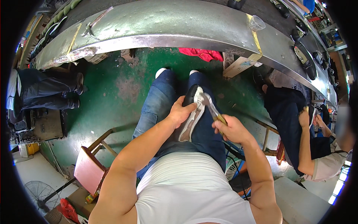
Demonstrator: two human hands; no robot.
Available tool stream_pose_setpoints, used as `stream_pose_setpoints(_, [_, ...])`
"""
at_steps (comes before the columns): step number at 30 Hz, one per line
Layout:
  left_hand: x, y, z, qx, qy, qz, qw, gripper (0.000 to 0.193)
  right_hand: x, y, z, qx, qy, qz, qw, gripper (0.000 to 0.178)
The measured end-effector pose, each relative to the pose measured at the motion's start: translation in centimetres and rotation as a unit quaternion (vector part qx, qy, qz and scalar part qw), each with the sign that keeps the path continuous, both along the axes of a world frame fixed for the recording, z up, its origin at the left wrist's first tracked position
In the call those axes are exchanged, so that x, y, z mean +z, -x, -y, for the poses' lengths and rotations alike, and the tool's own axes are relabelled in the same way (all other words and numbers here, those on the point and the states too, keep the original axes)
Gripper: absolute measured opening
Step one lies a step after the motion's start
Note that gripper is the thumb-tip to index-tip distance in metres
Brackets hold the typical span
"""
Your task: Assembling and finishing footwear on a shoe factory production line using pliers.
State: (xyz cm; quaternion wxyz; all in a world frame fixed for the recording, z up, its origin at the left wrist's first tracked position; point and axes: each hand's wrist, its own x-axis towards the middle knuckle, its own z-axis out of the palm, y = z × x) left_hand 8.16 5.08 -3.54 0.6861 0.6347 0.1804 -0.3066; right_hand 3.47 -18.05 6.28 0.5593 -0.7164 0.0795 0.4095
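So your left hand (179, 112) has its fingers clamped on the side of a black shoe with a white rim and brownish sole (190, 125), which lies sole-up over your thighs. Your right hand's (234, 130) fingers are wrapped round the yellowish handle of a metal-headed hammer (221, 118), head by the shoe's toe, just past your left thumb; can't tell if they're touching. Well beyond your fingers there's a long grey metal-topped bench (179, 24), with a bright red cloth (204, 55) low down at its near edge.
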Motion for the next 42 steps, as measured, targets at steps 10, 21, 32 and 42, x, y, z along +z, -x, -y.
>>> stream_pose_setpoints(10, [1.0, -0.1, -0.1, -0.072, -0.075, 0.004, 0.995, 0.079, -2.9, -2.4, -1.6, 0.069, 0.095, 0.266, 0.957, 0.04])
stream_pose_setpoints(21, [-1.4, -1.2, -1.7, -0.078, 0.018, -0.05, 0.996, 0.103, -0.8, 1.5, 1.0, 0.118, 0.118, 0.037, 0.985, 0.032])
stream_pose_setpoints(32, [-0.7, -1.1, -2.0, -0.054, 0.088, -0.076, 0.992, 0.11, 0.3, 6.1, 2.2, 0.233, 0.24, 0.183, 0.924, 0.035])
stream_pose_setpoints(42, [0.3, -0.6, -0.6, -0.101, 0.026, -0.026, 0.994, 0.103, 0.2, 5.0, -1.8, 0.235, 0.231, 0.315, 0.89, 0.034])
